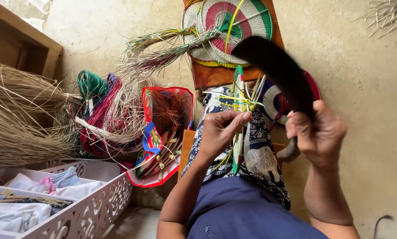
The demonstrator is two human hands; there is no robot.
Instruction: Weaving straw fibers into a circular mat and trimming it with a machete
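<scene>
My left hand (220, 130) pinches the edge of a partly woven flat piece (238, 88) of green, white and yellow fibre that stands upright over my lap, with loose yellow strands sticking out. My right hand (318, 132) grips the lower end of a long curved black horn-shaped tool (278, 71), whose tip points up and to the left above the weaving. A dark patterned cloth (260, 155) covers my knees under both hands.
Finished round woven mats (234, 26) lie on a wooden stool (216, 75) ahead. Bundles of coloured and natural fibre (105, 115) lie at left beside an open red bag (167, 132). A white cut-out basket (92, 203) of cloths sits lower left.
</scene>
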